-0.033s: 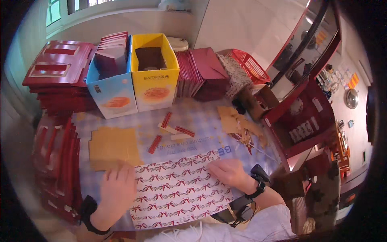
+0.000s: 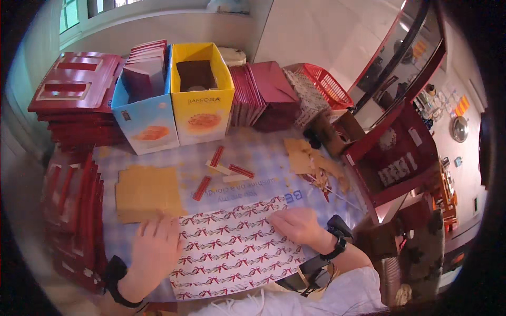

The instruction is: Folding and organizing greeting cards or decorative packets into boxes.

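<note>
**A:** Start with the biggest thing. What fills the view?

**B:** The table [image 2: 253, 158], covered in a pale blue checked cloth. Along its far and left edges stand stacks of dark red flat boxes [image 2: 68, 100], the tallest pile at the far left corner.

**A:** And next in size?

**B:** Two upright cartons side by side at the back: a blue carton [image 2: 145, 121] with dark red sheets inside, and touching it on the right a yellow carton [image 2: 203, 113]. Further right a red plastic basket [image 2: 327, 84] sits tilted.

**A:** Where is the patterned paper?

**B:** The patterned sheet [image 2: 232, 247] (white, with rows of red bows and green sprigs) lies flat at the near edge of the table, right in front of the person, between the two hands.

**A:** The hands?

**B:** The left hand [image 2: 153, 250] lies palm down, fingers spread wide, pressing the sheet's left edge; it grips nothing. The right hand [image 2: 298, 226] rests on the sheet's upper right corner, fingers loosely curled and flat on the paper, also holding nothing. Both wrists wear black bands.

**A:** Smaller things?

**B:** A tan cardboard square [image 2: 145, 192] just beyond the left hand, its near edge touching the sheet. Tan cardboard scraps [image 2: 305, 155] to the right. In the middle, a few small red strips [image 2: 202, 187] lie scattered, near one another.
</note>
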Demonstrator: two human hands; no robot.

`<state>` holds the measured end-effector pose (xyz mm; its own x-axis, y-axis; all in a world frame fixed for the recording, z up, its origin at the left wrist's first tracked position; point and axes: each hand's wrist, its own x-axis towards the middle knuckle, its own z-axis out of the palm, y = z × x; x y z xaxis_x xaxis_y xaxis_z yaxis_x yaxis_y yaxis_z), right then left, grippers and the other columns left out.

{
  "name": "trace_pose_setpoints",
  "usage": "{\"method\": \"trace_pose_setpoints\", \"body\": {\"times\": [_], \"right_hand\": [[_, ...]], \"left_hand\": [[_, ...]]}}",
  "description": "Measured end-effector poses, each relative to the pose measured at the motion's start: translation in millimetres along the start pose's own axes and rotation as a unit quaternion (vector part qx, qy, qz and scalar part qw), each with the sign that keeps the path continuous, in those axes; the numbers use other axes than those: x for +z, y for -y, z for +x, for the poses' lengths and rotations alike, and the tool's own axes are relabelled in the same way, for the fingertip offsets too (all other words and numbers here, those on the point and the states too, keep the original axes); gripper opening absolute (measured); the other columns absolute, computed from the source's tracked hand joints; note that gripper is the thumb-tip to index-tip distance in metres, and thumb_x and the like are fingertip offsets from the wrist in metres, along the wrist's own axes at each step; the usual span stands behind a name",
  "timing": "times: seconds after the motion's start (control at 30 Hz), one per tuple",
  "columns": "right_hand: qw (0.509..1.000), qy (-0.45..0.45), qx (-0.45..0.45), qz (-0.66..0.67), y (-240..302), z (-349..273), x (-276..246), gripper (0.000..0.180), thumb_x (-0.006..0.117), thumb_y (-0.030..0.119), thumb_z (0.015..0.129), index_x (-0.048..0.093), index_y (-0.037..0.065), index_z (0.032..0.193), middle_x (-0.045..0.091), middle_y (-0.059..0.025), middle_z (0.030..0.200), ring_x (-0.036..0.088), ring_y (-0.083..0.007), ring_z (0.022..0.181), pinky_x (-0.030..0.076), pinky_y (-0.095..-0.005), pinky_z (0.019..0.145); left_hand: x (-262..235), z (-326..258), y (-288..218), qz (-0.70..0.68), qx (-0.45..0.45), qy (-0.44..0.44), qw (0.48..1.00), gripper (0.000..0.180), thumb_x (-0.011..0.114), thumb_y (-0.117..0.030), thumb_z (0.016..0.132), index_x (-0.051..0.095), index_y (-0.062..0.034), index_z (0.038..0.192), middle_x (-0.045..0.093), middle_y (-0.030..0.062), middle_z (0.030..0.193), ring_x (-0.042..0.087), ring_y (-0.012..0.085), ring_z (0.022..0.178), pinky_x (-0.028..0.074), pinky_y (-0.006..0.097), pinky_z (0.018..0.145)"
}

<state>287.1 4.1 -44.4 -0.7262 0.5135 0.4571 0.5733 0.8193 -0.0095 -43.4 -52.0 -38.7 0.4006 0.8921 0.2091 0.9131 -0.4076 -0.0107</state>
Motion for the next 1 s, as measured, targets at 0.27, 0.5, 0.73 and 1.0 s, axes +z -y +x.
{"method": "trace_pose_setpoints", "body": {"times": [0.27,0.5,0.73,1.0], "right_hand": [[0.998,-0.009,-0.046,-0.029,4.6,2.4,3.6,0.023,0.067,0.009,0.064,0.061,0.005,0.086,0.060,-0.0019,0.077,0.056,-0.0128,0.054,0.042,-0.0249,0.043],[0.996,-0.011,-0.060,-0.062,7.3,7.3,5.4,0.021,0.067,0.010,0.064,0.062,0.006,0.085,0.060,-0.0003,0.077,0.056,-0.0115,0.057,0.041,-0.0236,0.044],[0.994,0.019,-0.074,-0.074,8.3,5.7,2.0,0.023,0.066,0.009,0.065,0.062,0.005,0.086,0.060,-0.0010,0.080,0.058,-0.0120,0.062,0.045,-0.0234,0.049],[0.997,0.074,0.011,-0.007,14.8,1.0,2.4,0.023,0.065,0.010,0.067,0.062,0.006,0.090,0.061,-0.0031,0.086,0.061,-0.0157,0.069,0.049,-0.0279,0.054]], "left_hand": [[-5.9,3.9,-6.0,-0.057,0.034,0.034,0.997,0.055,0.070,-0.031,0.066,0.052,-0.0020,0.110,0.049,0.0135,0.113,0.046,0.0289,0.107,0.037,0.043,0.090],[-7.2,3.8,-4.9,-0.063,0.025,0.054,0.996,0.056,0.070,-0.030,0.067,0.051,-0.0012,0.112,0.049,0.0143,0.114,0.046,0.0294,0.107,0.038,0.043,0.090],[-8.2,5.1,-5.7,-0.060,0.033,0.046,0.997,0.055,0.069,-0.030,0.068,0.051,-0.0015,0.111,0.049,0.0146,0.114,0.047,0.0294,0.107,0.039,0.042,0.088],[-10.3,4.9,-5.5,-0.053,0.036,0.043,0.997,0.054,0.068,-0.030,0.068,0.051,-0.0018,0.111,0.050,0.0142,0.114,0.047,0.0297,0.107,0.040,0.042,0.087]]}}
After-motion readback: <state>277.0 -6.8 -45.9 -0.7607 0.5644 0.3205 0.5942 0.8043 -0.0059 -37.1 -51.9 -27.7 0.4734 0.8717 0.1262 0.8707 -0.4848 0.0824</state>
